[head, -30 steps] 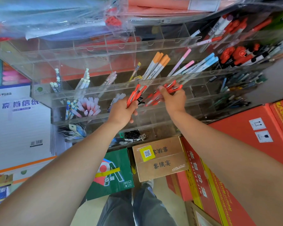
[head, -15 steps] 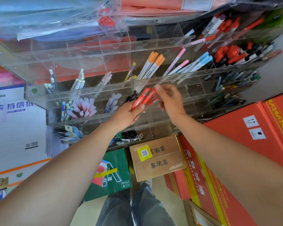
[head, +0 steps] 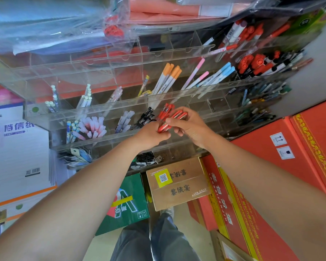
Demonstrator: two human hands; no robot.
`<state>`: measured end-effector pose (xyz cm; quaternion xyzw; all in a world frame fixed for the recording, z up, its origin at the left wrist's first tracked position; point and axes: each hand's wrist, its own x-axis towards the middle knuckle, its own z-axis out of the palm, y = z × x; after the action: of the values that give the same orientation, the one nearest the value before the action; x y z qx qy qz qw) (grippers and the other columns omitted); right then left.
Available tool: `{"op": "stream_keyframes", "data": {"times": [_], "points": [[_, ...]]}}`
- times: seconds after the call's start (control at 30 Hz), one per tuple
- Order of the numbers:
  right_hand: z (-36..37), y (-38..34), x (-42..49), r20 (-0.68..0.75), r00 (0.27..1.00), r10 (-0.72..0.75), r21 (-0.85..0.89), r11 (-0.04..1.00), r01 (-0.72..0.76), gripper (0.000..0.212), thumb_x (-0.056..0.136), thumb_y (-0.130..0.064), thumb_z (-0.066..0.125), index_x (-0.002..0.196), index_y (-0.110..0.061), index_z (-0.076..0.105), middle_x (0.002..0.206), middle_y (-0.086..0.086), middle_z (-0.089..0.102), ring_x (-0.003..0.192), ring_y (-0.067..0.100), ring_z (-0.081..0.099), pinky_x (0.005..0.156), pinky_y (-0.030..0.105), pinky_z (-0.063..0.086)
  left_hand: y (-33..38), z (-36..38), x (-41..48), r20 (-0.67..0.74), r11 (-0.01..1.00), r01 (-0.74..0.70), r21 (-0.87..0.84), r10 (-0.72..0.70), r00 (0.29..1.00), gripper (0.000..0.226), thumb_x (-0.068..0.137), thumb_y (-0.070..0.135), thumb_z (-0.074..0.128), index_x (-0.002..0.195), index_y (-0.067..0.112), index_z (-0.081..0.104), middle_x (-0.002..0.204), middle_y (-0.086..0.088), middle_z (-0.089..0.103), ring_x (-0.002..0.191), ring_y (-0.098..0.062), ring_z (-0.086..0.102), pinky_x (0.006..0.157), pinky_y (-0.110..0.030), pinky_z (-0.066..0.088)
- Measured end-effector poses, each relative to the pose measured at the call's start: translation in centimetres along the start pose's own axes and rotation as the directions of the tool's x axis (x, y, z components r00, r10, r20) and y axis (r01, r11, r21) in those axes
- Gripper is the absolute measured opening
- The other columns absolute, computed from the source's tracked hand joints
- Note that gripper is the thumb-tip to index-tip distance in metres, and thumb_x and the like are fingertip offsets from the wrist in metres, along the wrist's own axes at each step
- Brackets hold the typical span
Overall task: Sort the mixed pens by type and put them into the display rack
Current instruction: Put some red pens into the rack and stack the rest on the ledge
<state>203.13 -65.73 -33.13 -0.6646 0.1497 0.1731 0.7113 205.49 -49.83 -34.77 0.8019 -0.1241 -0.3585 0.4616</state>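
A clear plastic rack [head: 109, 112] with many small compartments fills the wall in front of the person, in stepped rows. Beside it on the right stand big red cartons [head: 267, 151], and a brown box [head: 177, 183] sits below on the floor. Most compartments already hold one kind each: orange-capped pens [head: 169, 76], pink-capped pens [head: 91, 127], and black pens [head: 146, 116] just left of the hands.

The two hands meet in front of the middle row. The left hand [head: 149, 134] and the right hand [head: 190, 127] are both closed around one bundle of red pens [head: 169, 119] — the fingers wrap the lower ends, and the caps point up toward the rack. A few red pens stand a little higher than the others, close to the compartment next to the black pens; I cannot tell if these are already inside it.

The bundle looks loose and uneven. If one hand lets go too early, some pens can slide out and fall to the floor between the boxes. Another risk — the compartments are narrow and see-through, so a pen may go into the black-pen slot by mistake.
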Motion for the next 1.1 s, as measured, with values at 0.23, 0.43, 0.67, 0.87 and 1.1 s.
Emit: {"op": "stream_keyframes", "data": {"times": [0.23, 0.43, 0.67, 0.87, 1.1], "points": [[-3.0, -3.1, 0.9, -0.286, 0.957, -0.049, 0.02, 0.998, 0.057, 0.021, 0.085, -0.002, 0.066, 0.088, -0.015, 0.051, 0.065, 0.005, 0.06, 0.047, 0.01, 0.05, 0.04, 0.021, 0.036, -0.2, -2.2, 0.1, -0.171, 0.975, 0.057, 0.213, -0.021, 0.985, 0.019, 0.089, 0.022, 0.063, 0.104, 0.012, 0.057, 0.09, -0.009, 0.064, 0.083, -0.027, 0.063, 0.081, -0.043, 0.053], [-3.5, -3.6, 1.5, -0.431, 0.885, -0.177, -0.115, 0.983, 0.141, 0.022, 0.086, 0.0, 0.064, 0.088, -0.016, 0.05, 0.07, 0.004, 0.06, 0.049, 0.01, 0.054, 0.042, 0.021, 0.042, -0.9, -2.4, 0.1, -0.196, 0.854, 0.094, 0.512, 0.01, 0.981, 0.041, 0.095, 0.028, 0.051, 0.136, 0.025, 0.044, 0.112, -0.007, 0.066, 0.099, -0.026, 0.062, 0.083, -0.039, 0.051], [-0.3, -0.5, 2.9, -0.416, 0.898, -0.146, -0.19, 0.979, 0.071, 0.02, 0.085, 0.0, 0.065, 0.096, -0.01, 0.051, 0.071, 0.004, 0.061, 0.047, 0.007, 0.056, 0.049, 0.022, 0.05, -1.4, -2.0, 0.4, -0.257, 0.851, 0.079, 0.519, 0.068, 0.964, 0.036, 0.097, 0.025, 0.049, 0.133, 0.021, 0.049, 0.106, -0.009, 0.067, 0.093, -0.027, 0.063, 0.073, -0.033, 0.048], [0.3, 1.2, 4.4, -0.38, 0.919, -0.102, -0.207, 0.978, 0.023, 0.026, 0.083, -0.006, 0.07, 0.096, -0.021, 0.053, 0.081, 0.005, 0.061, 0.059, 0.012, 0.058, 0.062, 0.031, 0.051, -1.9, -2.1, 0.5, -0.295, 0.871, 0.091, 0.483, 0.064, 0.953, 0.036, 0.095, 0.022, 0.049, 0.132, 0.022, 0.051, 0.107, -0.004, 0.066, 0.092, -0.023, 0.063, 0.076, -0.035, 0.051], [-0.2, 1.9, 4.7, -0.354, 0.916, -0.188, -0.316, 0.946, 0.072, 0.021, 0.086, -0.007, 0.068, 0.08, -0.026, 0.061, 0.081, 0.0, 0.061, 0.082, 0.023, 0.061, 0.083, 0.047, 0.056, -2.3, -2.0, 0.5, -0.358, 0.867, 0.096, 0.488, 0.098, 0.928, 0.04, 0.093, 0.018, 0.052, 0.133, 0.02, 0.048, 0.114, -0.008, 0.059, 0.093, -0.025, 0.061, 0.077, -0.036, 0.051]]}}
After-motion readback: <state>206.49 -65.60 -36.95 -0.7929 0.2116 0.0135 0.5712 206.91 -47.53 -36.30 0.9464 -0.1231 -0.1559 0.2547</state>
